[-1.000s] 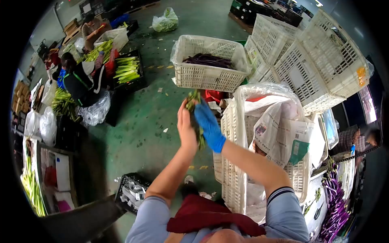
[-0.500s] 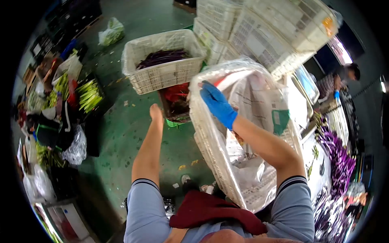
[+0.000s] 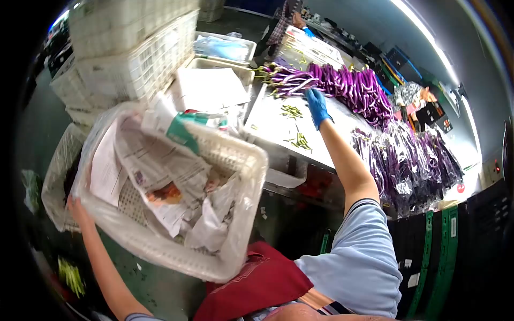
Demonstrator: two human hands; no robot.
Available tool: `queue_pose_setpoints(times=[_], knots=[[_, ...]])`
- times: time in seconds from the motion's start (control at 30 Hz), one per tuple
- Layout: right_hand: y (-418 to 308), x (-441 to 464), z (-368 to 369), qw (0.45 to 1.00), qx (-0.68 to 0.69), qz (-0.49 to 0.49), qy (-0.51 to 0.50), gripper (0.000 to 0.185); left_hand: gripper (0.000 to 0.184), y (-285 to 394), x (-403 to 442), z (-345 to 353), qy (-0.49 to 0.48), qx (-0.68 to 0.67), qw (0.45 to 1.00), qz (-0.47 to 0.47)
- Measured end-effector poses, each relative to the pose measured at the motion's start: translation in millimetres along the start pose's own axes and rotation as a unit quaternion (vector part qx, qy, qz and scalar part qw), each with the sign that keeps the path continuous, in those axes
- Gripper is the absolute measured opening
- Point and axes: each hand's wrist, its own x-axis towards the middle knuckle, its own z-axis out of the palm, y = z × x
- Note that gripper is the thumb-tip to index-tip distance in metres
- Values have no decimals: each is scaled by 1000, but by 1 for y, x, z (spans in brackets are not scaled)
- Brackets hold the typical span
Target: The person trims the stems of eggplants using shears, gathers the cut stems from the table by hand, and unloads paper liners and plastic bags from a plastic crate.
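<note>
My right hand [image 3: 318, 107], in a blue glove, reaches over the white table to the near edge of a pile of long purple eggplants [image 3: 342, 85]. Its fingers are stretched out against them; no eggplant shows lifted. My bare left hand [image 3: 79, 214] is at the outer left side of a white plastic crate [image 3: 251, 160], its fingers stretched along the clear plastic liner, and no firm grip shows. Printed newspaper sheets [image 3: 160, 155] and crumpled paper lie inside the crate. Small green stem pieces [image 3: 300, 141] are scattered on the table near my right hand.
Bagged eggplants [image 3: 401, 166] lie at the table's right end. Stacked white crates [image 3: 128, 59] stand at the back left, and a smaller lined crate [image 3: 61, 176] is left of mine. Dark crates with green edges [image 3: 441, 257] stand at the lower right. Another person's sleeve [image 3: 279, 27] shows behind the table.
My view has turned right toward the table. My right hand has left the crate's liner and reached the eggplants. My left hand has come to the crate's left side.
</note>
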Motion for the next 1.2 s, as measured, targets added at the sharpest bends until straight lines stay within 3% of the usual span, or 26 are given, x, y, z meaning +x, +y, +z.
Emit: queue_pose_setpoints(times=[0.03, 0.1, 0.13, 0.17, 0.23, 0.3, 0.37, 0.4, 0.43, 0.47, 0.53, 0.57, 0.6, 0.7, 0.73, 0.77, 0.8, 0.83, 0.9, 0.93, 1.03, 1.1, 1.2], knots=[[42, 0, -42, 998, -44, 49, 10, 23, 57, 1, 1, -2, -2, -9, 1000, -15], [180, -11, -103, 964, -256, -72, 9, 27, 57, 15, -5, 8, 46, 88, 995, -13], [247, -17, -133, 925, -355, -131, 27, 29, 56, 19, -5, 20, 39, 133, 990, 33], [256, -46, -131, 886, -433, -150, 76, 35, 56, 21, -4, 33, 33, 177, 981, 78], [243, -76, -116, 896, -444, 23, -10, 50, 55, 22, -1, 71, -14, 191, 969, 153], [181, -76, -98, 875, -433, 96, -197, 58, 54, 17, 4, 132, -100, 130, 963, 214], [208, -64, -77, 902, -393, -49, -173, 63, 51, 59, -78, 240, -181, 172, 954, 168], [208, -58, -66, 901, -388, -83, -175, 63, 48, 61, -122, 293, -223, 106, 955, 164], [206, -51, -53, 900, -381, -117, -176, 63, 42, 37, -132, 332, -292, 160, 912, 241], [210, -43, -40, 913, -351, -126, -168, 63, 36, 42, -170, 375, -317, 234, 892, 221], [225, -24, -9, 941, -277, -126, -147, 62, 33, 30, -247, 447, -477, 209, 841, 146], [232, -15, 0, 944, -248, -183, -116, 62, 31, 29, -282, 476, -542, 250, 797, 91], [231, -8, 4, 945, -245, -187, -106, 60, 32, 8, -300, 496, -561, 290, 746, 212], [246, 40, 2, 945, -278, -155, -78, 50, 33, -25, -328, 544, -597, 422, 567, 380], [245, 56, -7, 951, -274, -137, -41, 43, 30, -31, -332, 556, -589, 440, 551, 395], [246, 71, -16, 917, -384, -92, -54, 42, 27, -38, -336, 565, -582, 459, 535, 405], [250, 82, -23, 928, -368, -36, -45, 43, 24, -45, -337, 569, -578, 478, 519, 410], [256, 95, -30, 941, -327, 15, -82, 42, 22, -50, -335, 572, -577, 497, 514, 394], [277, 106, -35, 921, -359, -83, -124, 41, 18, -57, -329, 588, -572, 530, 508, 366], [282, 102, -28, 914, -354, -180, -87, 37, 14, -59, -326, 592, -585, 525, 505, 357], [248, 79, -34, 911, -280, -208, -222, 33, 13, -59, -323, 594, -610, 508, 501, 345], [241, 52, -29, 915, -239, -259, -195, 30, 12, -71, -338, 590, -637, 457, 528, 326], [228, 21, -32, 911, -243, -252, -217, 33, 17, -71, -383, 586, -661, 390, 581, 272]])
